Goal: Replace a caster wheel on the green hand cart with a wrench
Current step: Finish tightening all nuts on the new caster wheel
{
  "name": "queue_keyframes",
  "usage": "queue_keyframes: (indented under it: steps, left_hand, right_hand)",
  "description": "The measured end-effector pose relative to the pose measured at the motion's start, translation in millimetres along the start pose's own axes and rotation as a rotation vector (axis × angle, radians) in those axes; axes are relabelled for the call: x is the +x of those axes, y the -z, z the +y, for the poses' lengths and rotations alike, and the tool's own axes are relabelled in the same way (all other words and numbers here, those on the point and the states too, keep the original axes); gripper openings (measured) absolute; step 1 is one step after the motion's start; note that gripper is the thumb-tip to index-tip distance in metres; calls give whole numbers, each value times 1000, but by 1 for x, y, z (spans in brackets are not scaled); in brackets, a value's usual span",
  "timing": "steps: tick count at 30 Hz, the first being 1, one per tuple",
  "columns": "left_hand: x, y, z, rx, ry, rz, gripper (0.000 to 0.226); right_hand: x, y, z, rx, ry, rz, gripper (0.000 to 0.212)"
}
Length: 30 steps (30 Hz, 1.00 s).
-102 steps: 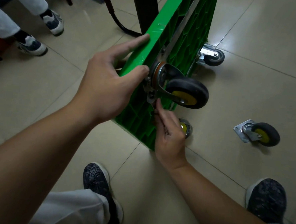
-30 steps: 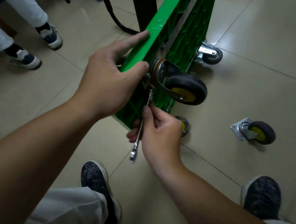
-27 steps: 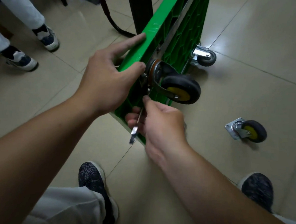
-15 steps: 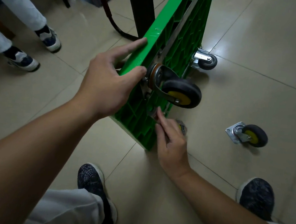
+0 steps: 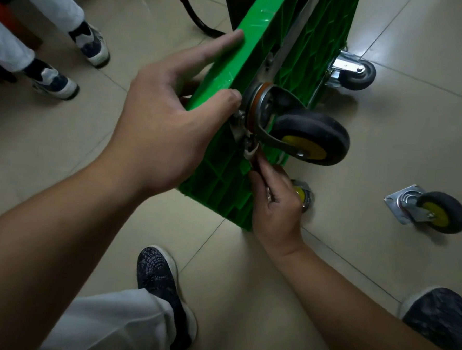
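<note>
Because the green hand cart (image 5: 218, 179) stands tipped on edge, rigid but probably top-heavy, the left grip (image 5: 168, 122) clasps its rim beside the caster wheel (image 5: 308, 137); against the cart's underside the right grip (image 5: 276, 204) pinches the likely slippery wrench (image 5: 251, 152), better held farther down its handle.

green hand cart (image 5: 261, 57) glossy plastic | caster wheel (image 5: 308, 136) matt rubber | floor (image 5: 395, 36) glossy tile

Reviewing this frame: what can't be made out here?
Head view:
- wrench: only its tip shows; the right hand covers the rest.
- Whether it sits on a bolt: too small and shadowed.
- lower caster: mostly behind the right hand.
- green cart: cut off by the top edge.
</note>
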<state>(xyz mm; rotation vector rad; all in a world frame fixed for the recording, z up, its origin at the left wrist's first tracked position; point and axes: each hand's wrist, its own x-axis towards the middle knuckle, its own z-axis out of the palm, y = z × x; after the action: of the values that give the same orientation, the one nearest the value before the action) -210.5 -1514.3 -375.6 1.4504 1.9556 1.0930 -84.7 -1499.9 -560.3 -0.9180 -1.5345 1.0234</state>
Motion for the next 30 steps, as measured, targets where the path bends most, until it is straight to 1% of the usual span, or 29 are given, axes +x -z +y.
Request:
queue_keyframes:
  steps: [3, 5, 7, 9, 12, 14, 15, 17, 18, 19, 22, 24, 26, 30]
  left_hand:
    - [1, 0, 0, 0, 2, 6, 55]
    - [2, -2, 0, 0, 5, 2, 55]
    - [2, -3, 0, 10, 3, 1, 56]
    - [2, -3, 0, 17, 4, 9, 55]
    - [0, -4, 1, 23, 3, 26, 54]
    - [-1, -5, 1, 23, 2, 31, 54]
    - [-2, -4, 2, 20, 2, 33, 54]
    - [-3, -3, 3, 20, 2, 33, 54]
    - [-3, -3, 4, 20, 2, 27, 55]
    - [-3, -2, 5, 22, 2, 21, 55]
    - [-3, -1, 5, 33, 3, 13, 54]
    - [-3, 0, 5, 31, 11, 9, 53]
    - [-3, 0, 6, 29, 12, 1, 53]
    - [-2, 0, 3, 18, 8, 4, 53]
  right_hand:
    - [0, -1, -5, 26, -35, -25, 38]
    - [-2, 2, -16, 99, -123, -66, 39]
    - [-7, 4, -31, 194, -275, -98, 39]
    - [-7, 6, -52, 279, -459, -91, 34]
    - [2, 6, -93, 483, -754, -72, 16]
    - [13, 9, -114, 630, -939, -56, 17]
    - [19, 11, -120, 693, -1001, -55, 16]
    - [25, 15, -129, 748, -1058, -65, 16]
    - [22, 17, -129, 733, -1046, -60, 16]
    - [16, 17, -128, 687, -993, -50, 17]
    - [-15, 15, -111, 434, -671, -23, 18]
    - [-28, 19, -84, 246, -481, -15, 32]
    - [-26, 24, -59, 93, -338, -13, 38]
    - [-8, 23, -28, -58, -98, -30, 35]
